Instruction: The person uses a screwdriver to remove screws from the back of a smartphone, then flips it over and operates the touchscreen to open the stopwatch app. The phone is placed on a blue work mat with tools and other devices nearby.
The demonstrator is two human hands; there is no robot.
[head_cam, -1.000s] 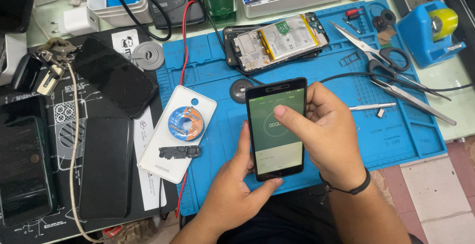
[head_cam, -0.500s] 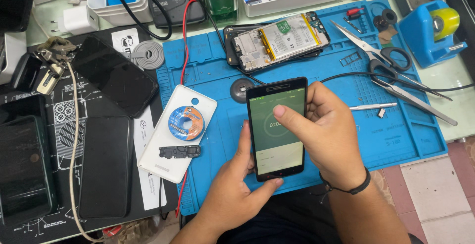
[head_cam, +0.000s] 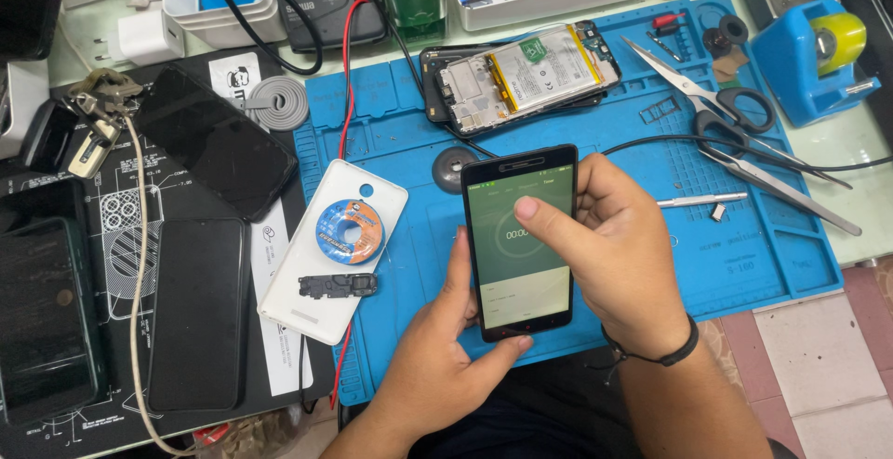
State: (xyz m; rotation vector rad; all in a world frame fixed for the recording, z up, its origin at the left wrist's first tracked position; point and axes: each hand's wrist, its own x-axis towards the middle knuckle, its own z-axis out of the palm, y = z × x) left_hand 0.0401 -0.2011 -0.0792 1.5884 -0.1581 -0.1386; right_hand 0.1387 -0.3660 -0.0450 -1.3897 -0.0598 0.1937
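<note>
Cradling the smartphone (head_cam: 519,243) from below, the left hand (head_cam: 445,347) has its thumb along the left edge and its fingers curled under the bottom edge, closed on the case. The right hand (head_cam: 614,254) wraps the right edge, with its thumb laid across the lit screen just above a round dial graphic. The step in hand looks like checking the touchscreen; in my judgement the next touch calls for a light, well-aimed thumb and a steady grip underneath.

The phone is black-framed, upright and held just above the blue work mat (head_cam: 744,226), its green-and-white screen glowing. At about 12 o'clock from it lies an opened phone (head_cam: 521,73) with its battery exposed. At 9 o'clock a white back cover (head_cam: 307,282) carries a blue-and-orange spool (head_cam: 349,232) and a small black part (head_cam: 338,284). At 2 o'clock are scissors (head_cam: 716,96) and tweezers (head_cam: 781,185), and farther off a blue tape dispenser (head_cam: 811,54). At 9 o'clock, on the desk's dark mat, lie several dark phones (head_cam: 197,310).
</note>
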